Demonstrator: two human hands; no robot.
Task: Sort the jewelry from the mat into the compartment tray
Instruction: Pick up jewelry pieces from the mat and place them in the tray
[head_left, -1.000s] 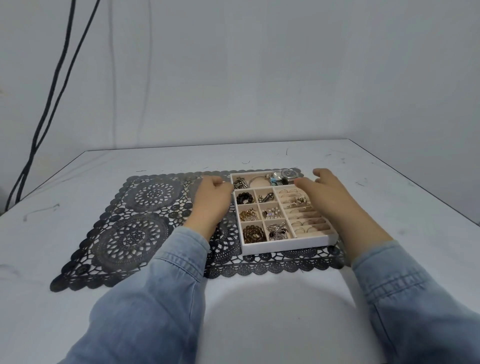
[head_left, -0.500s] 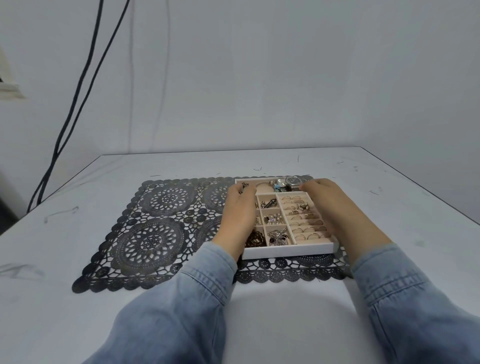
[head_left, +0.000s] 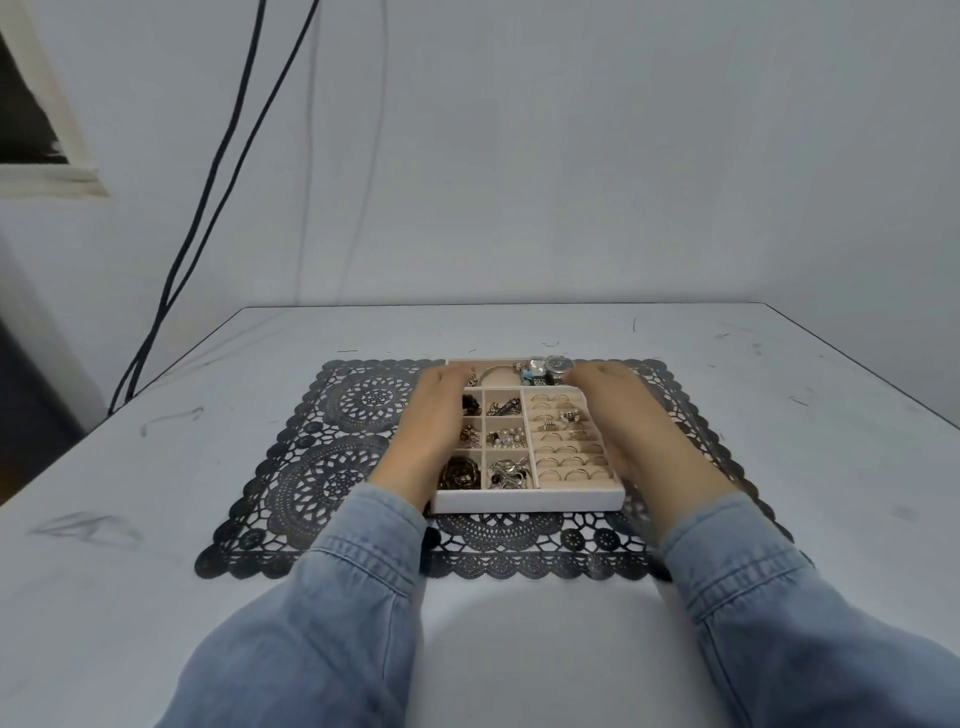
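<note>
The compartment tray (head_left: 527, 501) stands on the black lace mat (head_left: 353, 467), a little right of the mat's middle, and the mat lies flat on the pale bench (head_left: 156, 519).

The 2 hands are apart, 1 at each side of the tray. The left hand (head_left: 434, 421) lies palm down over the tray's left wall and hides part of the left column of compartments. Its fingers reach forward, almost straight, to the far left corner. The right hand (head_left: 621, 415) lies the same way along the right wall, with its fingertips close to the watch (head_left: 558, 365) at the far right corner. Both hands touch the tray and hold no loose piece. The thumbs are hidden, so I cannot tell if they hook the walls.

Inside the tray, the jewelry is in its places. The rings (head_left: 566, 447) sit in rows of slots on the right. Left of them are 2 columns of small compartments: pearl-like pieces (head_left: 505, 438) in the middle one, silver pieces (head_left: 509, 473) in the near one, dark gold pieces (head_left: 460, 474) beside it. A thin bangle (head_left: 498, 370) lies in the long far compartment with the watch.

Blue denim sleeves (head_left: 337, 597) cover both forearms. 2 dark cables (head_left: 208, 208) hang on the wall at the left.
</note>
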